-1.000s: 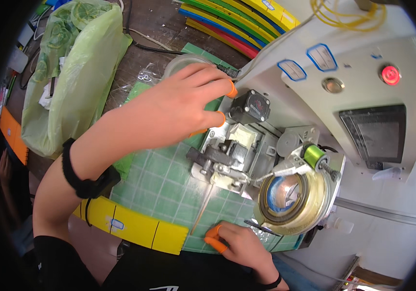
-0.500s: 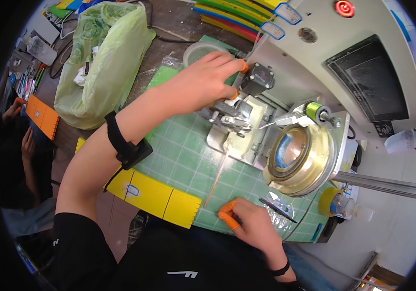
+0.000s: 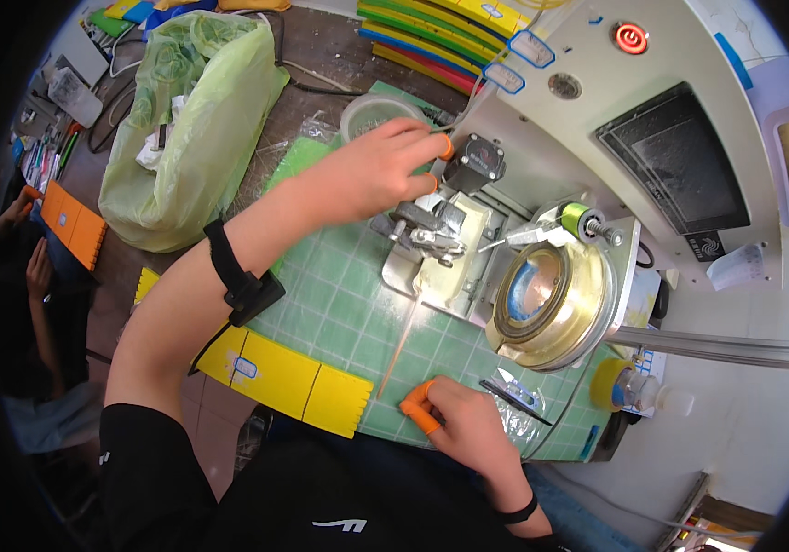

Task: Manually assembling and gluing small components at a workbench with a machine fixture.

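My left hand [image 3: 383, 173] reaches over the green gridded mat [image 3: 330, 299] to a bench machine, its thumb and index finger apart in orange finger cots. The index tip is beside a black motor block [image 3: 475, 164]; the thumb is just above a metal clamp [image 3: 426, 230]. Whether either fingertip touches the machine I cannot tell. From under the clamp a thin copper-coloured strand [image 3: 401, 342] runs toward me. My right hand [image 3: 468, 425] rests near the mat's front edge, fingers curled, thumb and index in orange cots. The strand's near end lies beside it; anything between these fingertips is hidden.
Right of the clamp sit a round brass-coloured wheel [image 3: 534, 293] and a green roller [image 3: 580, 221]. Black tweezers [image 3: 516, 402] lie by my right hand. A yellow strip [image 3: 279, 379] lines the front edge. At left stands a bag-lined bin [image 3: 196, 138]; beyond it, another person holds an orange strip [image 3: 72, 225].
The view has shifted slightly, so the machine appears a little farther left and lower. Both hands keep nearly the same places relative to the machine and mat.
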Tool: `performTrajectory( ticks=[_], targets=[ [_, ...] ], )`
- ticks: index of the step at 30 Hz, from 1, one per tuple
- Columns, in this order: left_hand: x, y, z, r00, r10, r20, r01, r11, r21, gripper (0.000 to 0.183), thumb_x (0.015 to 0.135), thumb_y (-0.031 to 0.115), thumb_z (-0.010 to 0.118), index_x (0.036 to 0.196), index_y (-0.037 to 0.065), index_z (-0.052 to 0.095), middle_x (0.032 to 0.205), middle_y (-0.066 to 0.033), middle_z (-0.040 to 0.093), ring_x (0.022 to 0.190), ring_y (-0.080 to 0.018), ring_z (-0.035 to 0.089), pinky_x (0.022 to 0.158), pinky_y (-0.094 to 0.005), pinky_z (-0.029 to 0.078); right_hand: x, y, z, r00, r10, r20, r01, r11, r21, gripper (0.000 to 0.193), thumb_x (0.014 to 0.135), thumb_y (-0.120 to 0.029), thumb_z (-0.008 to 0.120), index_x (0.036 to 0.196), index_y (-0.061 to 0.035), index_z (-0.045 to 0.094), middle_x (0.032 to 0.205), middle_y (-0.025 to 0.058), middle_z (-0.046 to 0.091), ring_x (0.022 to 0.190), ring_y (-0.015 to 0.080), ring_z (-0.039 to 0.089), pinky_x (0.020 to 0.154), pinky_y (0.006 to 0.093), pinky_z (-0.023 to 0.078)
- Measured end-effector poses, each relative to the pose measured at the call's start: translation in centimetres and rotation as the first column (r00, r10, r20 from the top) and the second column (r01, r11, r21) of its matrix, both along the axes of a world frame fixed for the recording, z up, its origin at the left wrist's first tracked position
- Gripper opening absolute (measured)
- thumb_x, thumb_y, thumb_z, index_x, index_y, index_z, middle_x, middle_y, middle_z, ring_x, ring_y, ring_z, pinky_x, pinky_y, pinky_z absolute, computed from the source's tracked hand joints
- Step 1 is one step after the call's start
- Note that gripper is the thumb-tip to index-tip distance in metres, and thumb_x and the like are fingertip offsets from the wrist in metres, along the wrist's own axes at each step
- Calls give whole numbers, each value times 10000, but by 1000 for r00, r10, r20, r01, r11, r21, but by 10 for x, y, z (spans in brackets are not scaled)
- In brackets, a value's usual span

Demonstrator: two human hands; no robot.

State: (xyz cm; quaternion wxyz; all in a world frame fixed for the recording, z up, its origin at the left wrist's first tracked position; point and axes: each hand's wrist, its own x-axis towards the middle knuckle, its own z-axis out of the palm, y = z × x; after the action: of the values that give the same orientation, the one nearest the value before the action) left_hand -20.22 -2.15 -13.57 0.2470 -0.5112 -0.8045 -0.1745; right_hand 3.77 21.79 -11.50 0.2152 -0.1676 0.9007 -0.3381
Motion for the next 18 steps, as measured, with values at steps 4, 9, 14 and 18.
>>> performTrajectory(
  ticks=[4,9,14,18],
  targets=[
    [1,-1,-6,998,-10,-64,8,1000,-24,183,735,57,642,899,-14,681,1151,-134,557,1147,-314,578,1075,-432,436,1,-5,-3,999,7,-34,-6,1000,25,238,924,-258,720,824,-71,610,861,66,669,661,279,652,549,375,499],
    [0,-1,-4,998,19,-59,-26,992,-120,209,732,21,662,938,10,627,1109,-117,557,1128,-278,575,1117,-439,399,-2,-9,1,1000,-9,-12,10,998,55,210,896,-245,767,863,-64,667,795,70,656,633,227,662,557,328,503],
    [5,-18,11,989,25,144,-40,994,105,226,782,-10,700,985,13,603,1028,-104,589,1054,-275,603,1076,-436,432,0,-9,-1,999,-33,1,33,999,30,215,903,-247,762,854,-59,669,785,77,653,627,226,660,558,330,501],
    [15,-30,30,840,-63,539,-136,937,323,180,850,2,734,986,23,616,894,-64,638,841,-235,651,838,-353,537,-3,-10,-1,1000,-23,3,23,999,35,215,904,-247,760,860,-56,672,780,85,649,624,232,659,557,334,500]
  ],
)
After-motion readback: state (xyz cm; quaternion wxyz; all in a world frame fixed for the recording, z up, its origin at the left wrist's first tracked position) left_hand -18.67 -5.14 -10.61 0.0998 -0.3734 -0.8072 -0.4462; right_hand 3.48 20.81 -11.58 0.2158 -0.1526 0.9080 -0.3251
